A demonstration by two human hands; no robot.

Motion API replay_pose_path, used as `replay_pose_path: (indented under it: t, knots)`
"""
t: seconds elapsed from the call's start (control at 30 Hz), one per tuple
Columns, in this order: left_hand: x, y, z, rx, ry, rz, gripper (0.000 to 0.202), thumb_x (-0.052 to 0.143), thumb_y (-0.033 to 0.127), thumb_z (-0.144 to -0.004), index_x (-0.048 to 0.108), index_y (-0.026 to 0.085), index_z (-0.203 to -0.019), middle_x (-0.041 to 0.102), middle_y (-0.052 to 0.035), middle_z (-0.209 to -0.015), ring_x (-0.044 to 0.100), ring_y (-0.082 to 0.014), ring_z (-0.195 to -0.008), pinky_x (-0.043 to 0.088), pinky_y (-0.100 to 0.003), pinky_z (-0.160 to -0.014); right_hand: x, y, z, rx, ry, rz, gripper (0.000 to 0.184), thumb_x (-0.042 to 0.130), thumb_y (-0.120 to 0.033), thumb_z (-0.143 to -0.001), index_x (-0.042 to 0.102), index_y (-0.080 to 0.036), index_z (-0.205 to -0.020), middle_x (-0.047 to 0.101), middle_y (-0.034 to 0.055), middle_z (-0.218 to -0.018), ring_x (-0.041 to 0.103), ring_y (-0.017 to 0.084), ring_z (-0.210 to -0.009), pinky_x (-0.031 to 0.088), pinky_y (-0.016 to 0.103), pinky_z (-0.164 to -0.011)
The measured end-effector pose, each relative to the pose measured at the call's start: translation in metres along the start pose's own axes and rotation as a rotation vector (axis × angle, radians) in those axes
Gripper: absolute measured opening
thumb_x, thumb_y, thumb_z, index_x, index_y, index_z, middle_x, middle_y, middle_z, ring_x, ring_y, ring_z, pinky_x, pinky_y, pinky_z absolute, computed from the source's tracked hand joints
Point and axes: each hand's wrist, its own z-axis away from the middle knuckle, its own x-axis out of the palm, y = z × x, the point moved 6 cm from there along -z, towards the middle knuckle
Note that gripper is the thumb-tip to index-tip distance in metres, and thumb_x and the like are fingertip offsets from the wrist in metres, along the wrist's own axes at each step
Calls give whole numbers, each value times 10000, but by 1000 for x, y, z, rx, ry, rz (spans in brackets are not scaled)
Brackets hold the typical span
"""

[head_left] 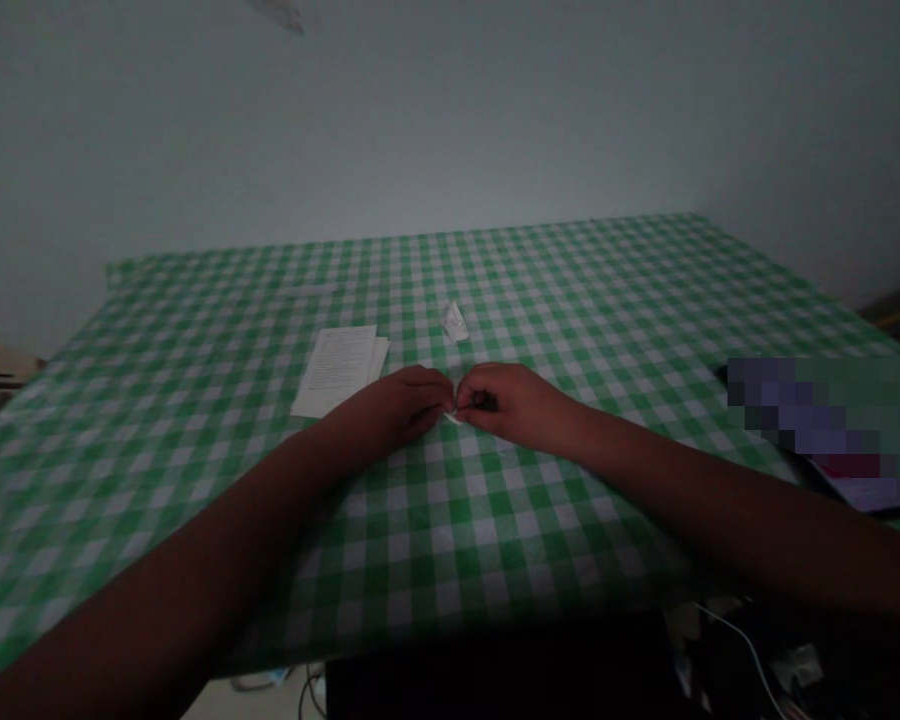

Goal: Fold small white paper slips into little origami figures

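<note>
A person reaches over a table with a green and white checked cloth (pixel 585 300) on it, and their 2 bare arms come in from the sides. The left hand (pixel 397 408) and the right hand (pixel 514 402) meet near the middle of the cloth. Their fingertips (pixel 450 395) nearly touch. Both hands are curled, not spread, and they pinch a tiny bit of white paper (pixel 451 417) between them. The paper pokes out a little under the fingers, and most of it is hidden. There is a small dark spot by the right hand's fingers, but it is too dark to tell what it is. Just past the hands, a small folded bit of white paper (pixel 455 322) lies on the cloth by itself. To the left of that is a little stack of white sheets with printed lines (pixel 336 370), close to the left hand. Far off on the right, near the table's edge, lies a dark flat thing with a pale booklet (pixel 855 492) under it, but a blurry patch (pixel 802 405) hides most of that spot. A thin white cable (pixel 750 648) hangs down below the table on the right. Behind the table is a plain pale wall (pixel 450 120).
</note>
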Motion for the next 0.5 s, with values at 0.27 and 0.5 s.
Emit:
replay_pose_path:
  t: [0.27,0.5]
  knots:
    - [1,0,0,12,-4,7,189,481,154,-949,640,191,-1044,652,-61,-1124,607,-191,-1060,493,-349,-957,2,0,0,-40,31,41,47,681,-205,-845,640,-181,-848,651,12,-839,587,128,-761,431,260,-705]
    - [1,0,-1,-4,-12,16,200,488,148,-948,656,193,-1047,663,-60,-1127,613,-188,-1067,489,-343,-970,5,0,-1,-50,31,62,74,673,-215,-845,603,-190,-844,638,23,-857,582,146,-791,434,285,-737]
